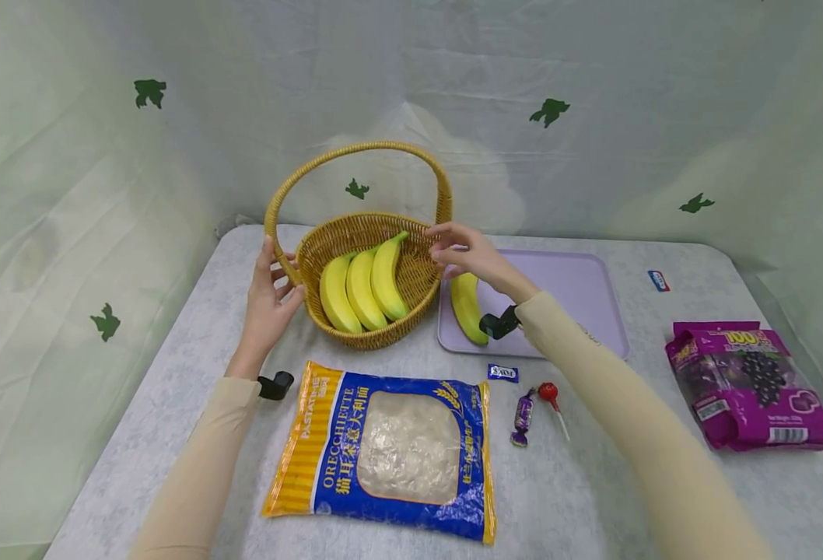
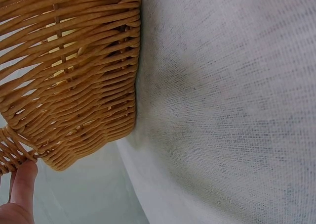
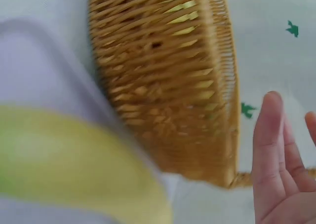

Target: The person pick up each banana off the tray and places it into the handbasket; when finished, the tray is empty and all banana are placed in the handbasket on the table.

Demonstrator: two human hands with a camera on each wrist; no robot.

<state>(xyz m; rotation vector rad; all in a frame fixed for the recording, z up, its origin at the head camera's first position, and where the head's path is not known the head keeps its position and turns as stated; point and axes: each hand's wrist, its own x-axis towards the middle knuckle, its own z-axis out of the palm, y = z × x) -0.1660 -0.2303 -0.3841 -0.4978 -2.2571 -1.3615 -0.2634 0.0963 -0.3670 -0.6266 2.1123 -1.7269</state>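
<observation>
A wicker basket [image 1: 376,339] with a tall arched handle stands at the back left of the table, holding several yellow bananas [image 1: 361,289]. My left hand [image 1: 267,299] grips its left side where the handle meets the rim. In the left wrist view a finger [image 2: 24,184] lies against the woven rim. On the other side, my right hand [image 1: 478,258] hovers at the right rim with loosely extended fingers and holds nothing. The right wrist view shows these fingers [image 3: 269,150] beside the handle's base. One more banana [image 1: 466,307] lies on the lilac tray [image 1: 558,280], under my right wrist.
In front lies a blue and yellow pasta bag [image 1: 407,451]. Right of it are a small blue candy [image 1: 503,373], a purple-wrapped candy [image 1: 523,418] and a red lollipop [image 1: 548,392]. Further right are a purple grape candy bag [image 1: 758,389] and another small wrapped candy [image 1: 659,281].
</observation>
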